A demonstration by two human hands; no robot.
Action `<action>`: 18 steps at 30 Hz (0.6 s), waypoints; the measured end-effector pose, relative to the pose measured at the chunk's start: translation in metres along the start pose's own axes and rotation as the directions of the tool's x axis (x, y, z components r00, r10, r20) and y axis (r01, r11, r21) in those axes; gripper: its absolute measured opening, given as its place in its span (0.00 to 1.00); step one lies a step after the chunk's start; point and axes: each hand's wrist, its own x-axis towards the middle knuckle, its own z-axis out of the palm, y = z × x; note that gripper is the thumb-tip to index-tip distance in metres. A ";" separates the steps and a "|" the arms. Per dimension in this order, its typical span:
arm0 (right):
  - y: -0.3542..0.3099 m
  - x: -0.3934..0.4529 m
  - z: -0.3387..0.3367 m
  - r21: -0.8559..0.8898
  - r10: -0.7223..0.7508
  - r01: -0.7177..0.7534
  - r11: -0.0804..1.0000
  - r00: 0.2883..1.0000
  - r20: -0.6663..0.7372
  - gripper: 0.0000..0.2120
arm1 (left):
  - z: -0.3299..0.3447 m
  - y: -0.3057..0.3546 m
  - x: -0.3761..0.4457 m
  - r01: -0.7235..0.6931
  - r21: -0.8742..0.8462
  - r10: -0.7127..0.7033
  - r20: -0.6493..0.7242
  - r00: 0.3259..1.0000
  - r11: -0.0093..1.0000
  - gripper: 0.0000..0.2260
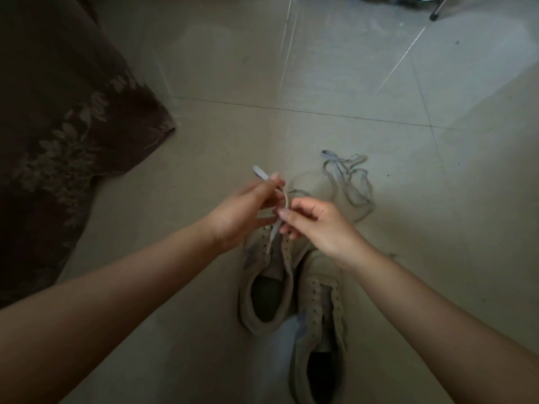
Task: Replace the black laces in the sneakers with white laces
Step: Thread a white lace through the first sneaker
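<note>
1. While both hands work above it, the left sneaker [264, 290] lies on the tiled floor [335, 83], a pale beige low shoe with rows of small eyelets and a dark insole showing in its opening.
2. A white lace [273, 234], flat and pale, runs up from the eyelet rows of that sneaker into the fingers; one end [260, 172] sticks out past the left hand.
3. The left hand [245, 211] pinches the lace near that free end, fingers curled round it.
4. The right hand [318, 225] pinches the same lace lower down, thumb and forefinger closed on it, just beside the left hand.
5. The right sneaker [319, 325] lies touching the first, nearer the person, same beige, its eyelets bare and its dark inside open to view.
6. A second white lace [348, 182] lies loose in loops on the floor just beyond the shoes.
7. A dark brown cloth [67, 118] with a pale leaf pattern hangs at the left edge.
</note>
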 end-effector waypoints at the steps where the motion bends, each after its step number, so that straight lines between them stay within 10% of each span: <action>1: -0.001 0.004 0.000 0.015 -0.001 0.002 1.000 0.999 -0.054 0.03 | -0.007 -0.004 -0.004 -0.007 0.150 0.000 0.048 0.999 0.989 0.15; 13: 0.018 0.031 0.014 0.151 0.132 -0.116 0.982 0.986 -0.105 0.09 | -0.029 -0.035 -0.009 -0.077 0.523 0.138 -0.078 0.987 0.849 0.08; 18: 0.038 0.027 0.004 -0.478 -0.139 0.034 0.878 0.972 -0.187 0.03 | -0.034 -0.046 -0.001 -0.049 0.250 0.124 -0.295 0.948 0.967 0.04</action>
